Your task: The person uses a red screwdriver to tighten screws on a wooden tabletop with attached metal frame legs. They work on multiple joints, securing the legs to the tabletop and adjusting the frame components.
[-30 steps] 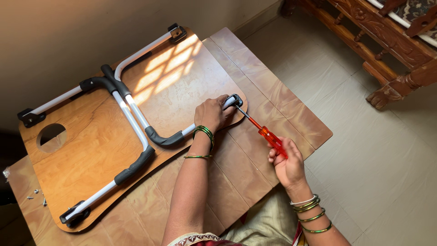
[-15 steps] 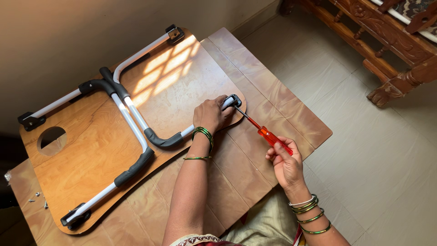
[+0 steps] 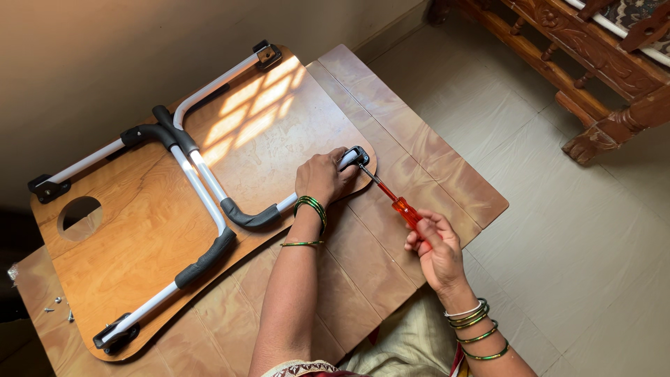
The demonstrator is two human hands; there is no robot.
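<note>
A wooden lap-table top (image 3: 132, 244) lies upside down on a brown patterned table (image 3: 419, 174), its two white metal legs with black grips folded flat. My left hand (image 3: 322, 178) presses down on the end of one white leg (image 3: 230, 202) beside its black bracket (image 3: 359, 155) at the board's right edge. My right hand (image 3: 436, 248) grips the orange handle of a screwdriver (image 3: 394, 199). The screwdriver's tip sits at the bracket.
Several small screws (image 3: 59, 307) lie on the table at the far left. A round hole (image 3: 79, 214) cuts through the board. Carved wooden furniture (image 3: 593, 63) stands at the top right on a pale tiled floor (image 3: 593, 230). A wall runs behind the table.
My right hand has slid slightly down and turned on the screwdriver handle; the tip stays at the bracket. My left hand has not moved.
</note>
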